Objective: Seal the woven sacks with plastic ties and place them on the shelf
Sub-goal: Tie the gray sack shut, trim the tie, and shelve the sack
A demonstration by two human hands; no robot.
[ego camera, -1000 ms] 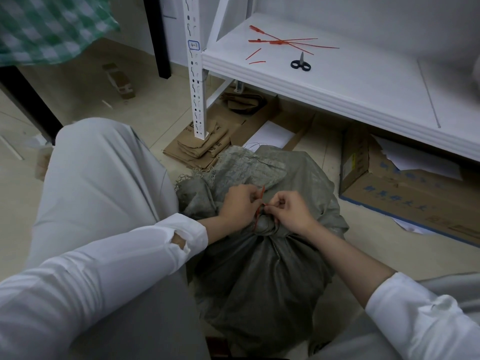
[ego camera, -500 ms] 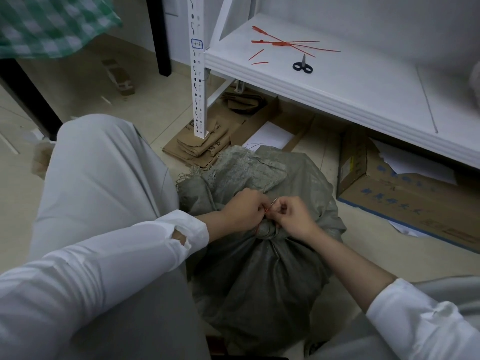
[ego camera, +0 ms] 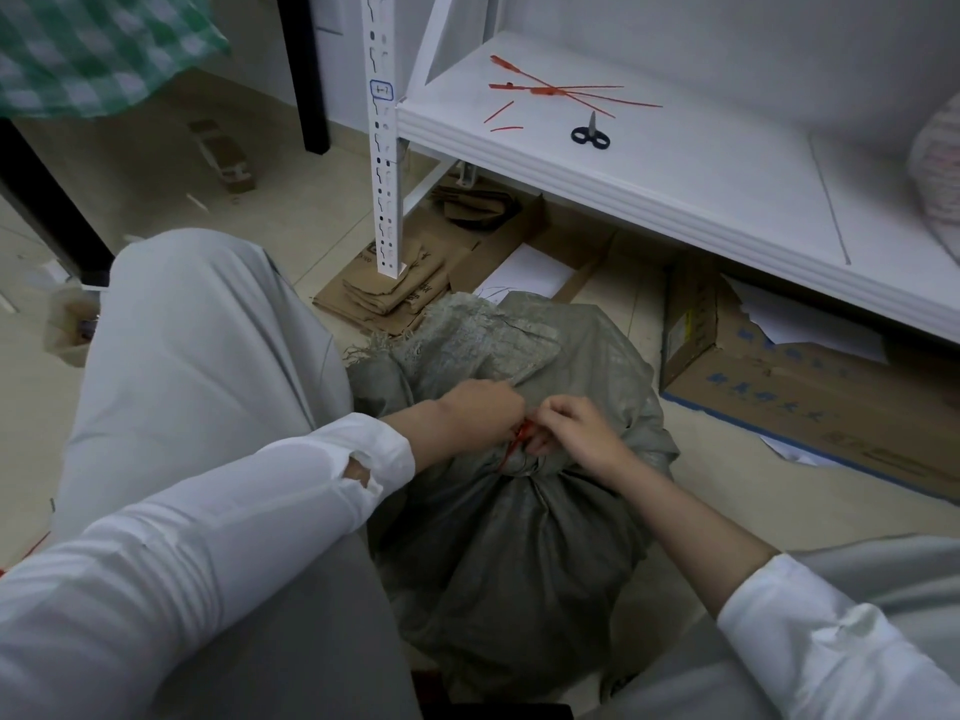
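The white shelf point(ego camera: 727, 189) carries some red ties point(ego camera: 550, 89), lying crossed, and black scissors point(ego camera: 590, 133) near them. On the tiled floor point(ego camera: 291, 200) stands a grey sack point(ego camera: 519, 553). Behind it, under the shelf, lie flat cardboard point(ego camera: 395, 298) and a box point(ego camera: 810, 407).

One head-worn wide-angle view looks forward and down, close above the sack point(ego camera: 519, 563).

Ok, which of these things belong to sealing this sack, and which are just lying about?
For the job: woven sack; red tie at its neck, pinched by left hand and right hand; spare ties, scissors and the shelf they lie on.

Lying about: flattened cardboard; printed carton under the shelf; checked cloth; small box on the floor.
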